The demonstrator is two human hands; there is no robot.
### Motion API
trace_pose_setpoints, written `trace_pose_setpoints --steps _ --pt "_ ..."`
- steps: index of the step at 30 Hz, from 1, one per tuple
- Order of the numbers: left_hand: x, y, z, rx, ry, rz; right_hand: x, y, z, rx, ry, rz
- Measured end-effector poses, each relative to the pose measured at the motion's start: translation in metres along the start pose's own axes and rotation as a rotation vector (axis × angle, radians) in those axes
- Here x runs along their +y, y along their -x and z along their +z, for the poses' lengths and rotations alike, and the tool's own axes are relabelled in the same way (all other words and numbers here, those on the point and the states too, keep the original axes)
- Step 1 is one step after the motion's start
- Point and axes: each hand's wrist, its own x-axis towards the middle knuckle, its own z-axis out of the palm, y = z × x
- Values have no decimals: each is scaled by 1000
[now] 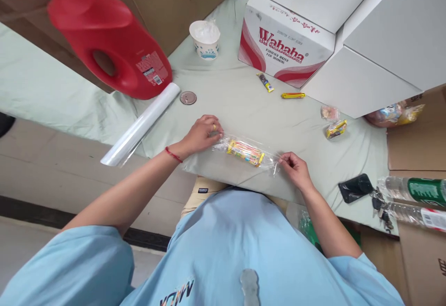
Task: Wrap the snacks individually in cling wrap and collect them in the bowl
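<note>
Packet (pixel 245 152) crosswise, right end nearer

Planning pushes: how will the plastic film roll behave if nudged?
The plastic film roll would probably roll, being cylindrical. Its near end juts past the edge of the table, so it may tip off. Its glossy surface suggests a slippery grip.
</note>
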Motion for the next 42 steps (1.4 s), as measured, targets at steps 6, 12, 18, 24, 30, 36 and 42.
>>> trace_pose_setpoints --steps 6,12,18,24,30,36,42 --pt "-8 8 23 91 -93 -125 16 -8 7 21 283 -17" --pt "-2 21 12 307 -62 -253 8 -17 -29 -14 256 -132" --pt "28 41 20 437 -280 -721 -44 -29 1 102 242 -446" --pt "64 48 57 374 -319 -709 -64 -38 72 -239 296 -623" --pt "67 29 51 410 -38 -660 -52 -34 82 -277 354 -541" --pt "103 8 54 406 158 -601 -52 -30 87 -232 326 -530" --pt "134 31 103 250 -293 -253 -46 -37 81 -282 192 -554"
